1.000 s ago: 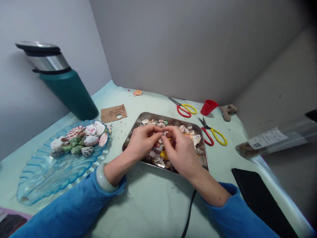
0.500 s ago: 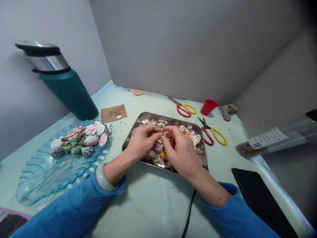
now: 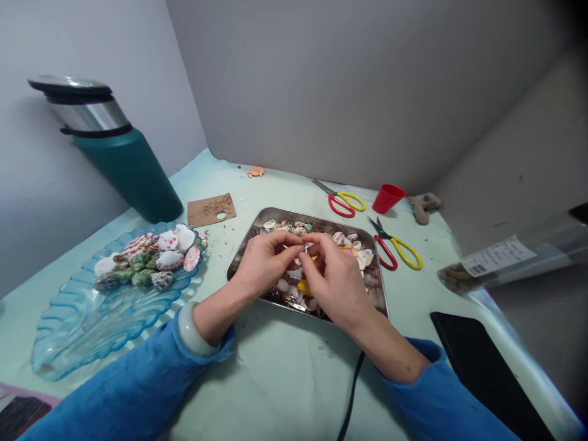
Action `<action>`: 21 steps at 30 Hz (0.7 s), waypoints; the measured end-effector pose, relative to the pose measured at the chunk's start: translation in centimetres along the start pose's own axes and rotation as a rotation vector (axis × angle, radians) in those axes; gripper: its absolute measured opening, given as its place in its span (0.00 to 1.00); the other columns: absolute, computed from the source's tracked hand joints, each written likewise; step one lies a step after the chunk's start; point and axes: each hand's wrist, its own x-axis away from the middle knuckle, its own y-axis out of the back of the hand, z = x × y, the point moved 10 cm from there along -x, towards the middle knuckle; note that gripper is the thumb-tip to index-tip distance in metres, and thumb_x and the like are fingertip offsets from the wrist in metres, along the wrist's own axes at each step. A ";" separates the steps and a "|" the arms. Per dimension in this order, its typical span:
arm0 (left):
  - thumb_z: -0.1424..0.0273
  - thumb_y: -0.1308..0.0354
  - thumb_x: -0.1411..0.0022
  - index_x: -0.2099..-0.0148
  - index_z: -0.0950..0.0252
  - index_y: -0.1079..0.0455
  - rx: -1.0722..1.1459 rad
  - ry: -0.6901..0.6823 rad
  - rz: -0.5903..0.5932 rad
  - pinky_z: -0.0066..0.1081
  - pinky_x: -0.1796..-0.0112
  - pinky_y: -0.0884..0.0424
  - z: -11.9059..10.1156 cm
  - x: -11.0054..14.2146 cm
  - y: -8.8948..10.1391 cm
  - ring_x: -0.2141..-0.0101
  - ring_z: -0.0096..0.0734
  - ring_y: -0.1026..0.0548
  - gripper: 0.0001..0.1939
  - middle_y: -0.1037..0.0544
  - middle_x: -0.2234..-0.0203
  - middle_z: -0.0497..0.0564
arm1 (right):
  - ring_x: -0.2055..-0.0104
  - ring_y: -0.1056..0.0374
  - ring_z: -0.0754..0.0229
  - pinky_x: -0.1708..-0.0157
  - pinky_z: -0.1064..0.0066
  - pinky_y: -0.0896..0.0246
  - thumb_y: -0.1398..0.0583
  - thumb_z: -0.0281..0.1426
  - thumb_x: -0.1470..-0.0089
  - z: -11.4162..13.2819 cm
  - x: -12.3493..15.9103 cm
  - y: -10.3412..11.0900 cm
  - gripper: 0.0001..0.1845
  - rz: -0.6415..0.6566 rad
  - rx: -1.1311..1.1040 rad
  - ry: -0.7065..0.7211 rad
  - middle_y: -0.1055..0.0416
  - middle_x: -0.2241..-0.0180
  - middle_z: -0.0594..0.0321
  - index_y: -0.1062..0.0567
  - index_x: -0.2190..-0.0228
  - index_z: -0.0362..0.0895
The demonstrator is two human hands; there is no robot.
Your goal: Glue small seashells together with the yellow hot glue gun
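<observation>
Over a metal tray (image 3: 383,300) of mixed shells and small trinkets, my left hand (image 3: 264,262) and my right hand (image 3: 337,282) meet fingertip to fingertip. Both are closed in a pinch. Between the fingertips is something tiny and pale, too small to name. Beneath the hands I see white shells (image 3: 282,286) and a yellow piece (image 3: 303,286) lying in the tray; the hands cover its middle part. To the left, a blue scalloped glass dish (image 3: 92,334) holds patterned seashells (image 3: 169,260) and green speckled stones (image 3: 141,278).
A teal bottle (image 3: 131,171) stands behind the dish, near a brown card (image 3: 211,210). Two pairs of scissors (image 3: 345,202) and a red cup (image 3: 388,199) lie beyond the tray. At right are a clear tube (image 3: 519,251), a black flat object (image 3: 482,361) and a black cable (image 3: 353,398).
</observation>
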 end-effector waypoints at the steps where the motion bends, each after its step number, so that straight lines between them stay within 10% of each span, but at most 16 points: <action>1: 0.71 0.43 0.45 0.64 0.68 0.25 0.002 0.006 0.000 0.22 0.77 0.34 0.0 0.0 0.0 0.78 0.23 0.30 0.08 0.25 0.77 0.48 | 0.72 0.31 0.60 0.73 0.71 0.42 0.46 0.29 0.43 0.0 0.0 0.0 0.12 -0.002 0.001 0.000 0.25 0.69 0.61 0.31 0.57 0.44; 21: 0.70 0.42 0.46 0.65 0.68 0.25 0.040 0.031 0.009 0.22 0.78 0.34 0.2 -0.1 -0.1 0.80 0.23 0.31 0.08 0.27 0.80 0.46 | 0.71 0.31 0.60 0.72 0.71 0.41 0.46 0.29 0.43 0.0 0.0 0.2 0.11 -0.006 0.002 0.004 0.25 0.70 0.62 0.31 0.57 0.44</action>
